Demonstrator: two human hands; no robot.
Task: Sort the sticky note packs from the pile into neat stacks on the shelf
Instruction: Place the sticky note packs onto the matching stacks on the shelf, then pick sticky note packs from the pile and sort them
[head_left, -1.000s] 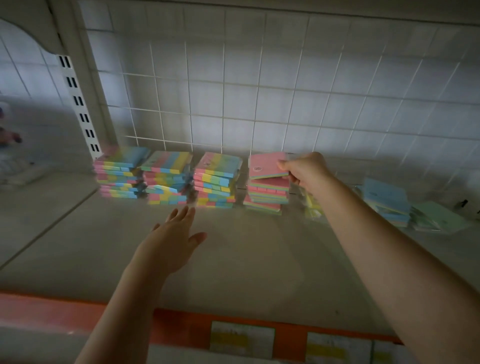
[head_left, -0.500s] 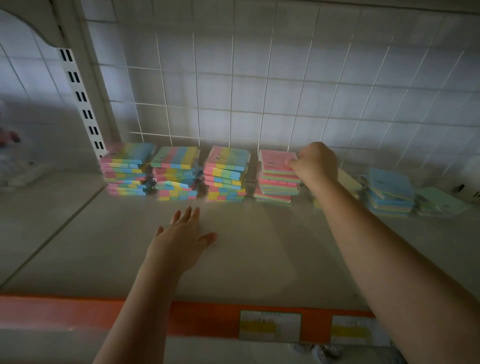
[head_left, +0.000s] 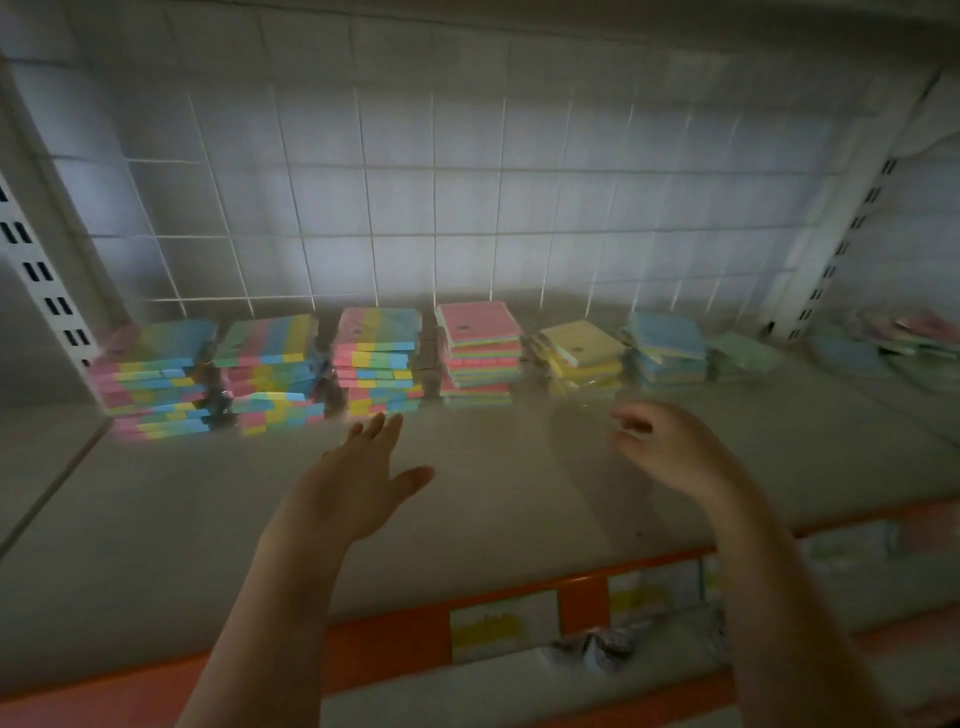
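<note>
Since a moment ago the right hand (head_left: 670, 447) has let go of the pink-topped stack of sticky note packs (head_left: 480, 351) and drawn back, fingers loosely curled and empty; the left hand (head_left: 358, 478) hovers flat and open. Four tidy stacks line the grey shelf (head_left: 156, 519), while the yellow, blue and green packs (head_left: 660, 353) to the right look loose and unsorted

- A white wire grid (head_left: 415, 208) forms the back wall; pale panelling shows dimly behind it
- Slotted white uprights stand at both sides: one at the left (head_left: 47, 291); one at the right (head_left: 841, 249)
- The shelf (head_left: 493, 519) is a pale grey board; an orange front strip (head_left: 384, 644) carries yellow-and-white price labels (head_left: 501, 626)
- The light is dim and soft; the picture is slightly blurred
</note>
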